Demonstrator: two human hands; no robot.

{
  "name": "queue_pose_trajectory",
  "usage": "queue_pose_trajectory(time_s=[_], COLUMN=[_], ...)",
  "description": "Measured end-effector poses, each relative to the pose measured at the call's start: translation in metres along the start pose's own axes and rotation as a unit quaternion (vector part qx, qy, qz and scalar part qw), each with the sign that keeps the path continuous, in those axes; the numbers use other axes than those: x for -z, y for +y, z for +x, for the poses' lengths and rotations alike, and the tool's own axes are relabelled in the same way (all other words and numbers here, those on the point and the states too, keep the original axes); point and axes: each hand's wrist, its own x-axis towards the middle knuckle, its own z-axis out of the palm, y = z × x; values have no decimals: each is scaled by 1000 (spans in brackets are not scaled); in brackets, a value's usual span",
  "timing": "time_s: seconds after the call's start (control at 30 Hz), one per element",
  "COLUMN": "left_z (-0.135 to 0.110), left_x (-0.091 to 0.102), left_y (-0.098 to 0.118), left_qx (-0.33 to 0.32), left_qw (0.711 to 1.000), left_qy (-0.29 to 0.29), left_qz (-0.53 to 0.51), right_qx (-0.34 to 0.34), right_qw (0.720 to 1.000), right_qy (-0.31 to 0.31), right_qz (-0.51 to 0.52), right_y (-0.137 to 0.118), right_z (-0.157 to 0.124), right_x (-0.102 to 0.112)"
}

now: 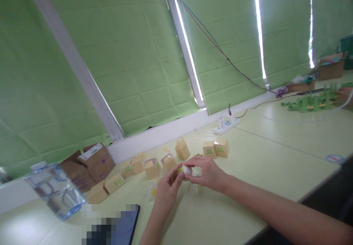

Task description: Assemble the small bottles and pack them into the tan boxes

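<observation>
Above the pale table, my left hand (168, 184) and my right hand (210, 173) meet, fingers closed in a pinch. Between their fingertips is a small white rounded piece (187, 170) with a yellow-green part at its left end; its exact kind is unclear. Clear plastic (197, 172) shows by my right fingers, and I cannot tell whether it is held or stands behind. On the table left of my left hand lies a clear plastic piece (147, 190) with a yellow spot. Small tan cardboard boxes (152, 168) stand just beyond my hands.
More tan boxes (215, 149) stand behind. At left are a large water bottle (56, 191), a brown carton (96, 162) and a partly pixelated dark flat device (124, 224). A power strip (226, 125) lies by the wall; green plastic parts (311, 103) sit far right.
</observation>
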Motion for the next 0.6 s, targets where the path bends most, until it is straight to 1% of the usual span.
queue_pose_trajectory(time_s=[0.17,0.3,0.43,0.6], left_z=[-1,-1,-2,-4], left_x=[-5,-5,-6,-12], left_y=[6,5,2,0], left_qx=[-10,-16,-30,-65], left_qw=[999,999,994,984], left_qy=[-7,4,12,34], left_qz=[30,50,108,165], right_qx=[12,21,25,10], right_qw=[999,999,998,998], right_qy=[-22,-33,-37,-34], right_qz=[-27,-34,-37,-58], right_y=[2,1,1,-1], right_z=[-1,-2,-2,-1], right_x=[3,3,1,-2])
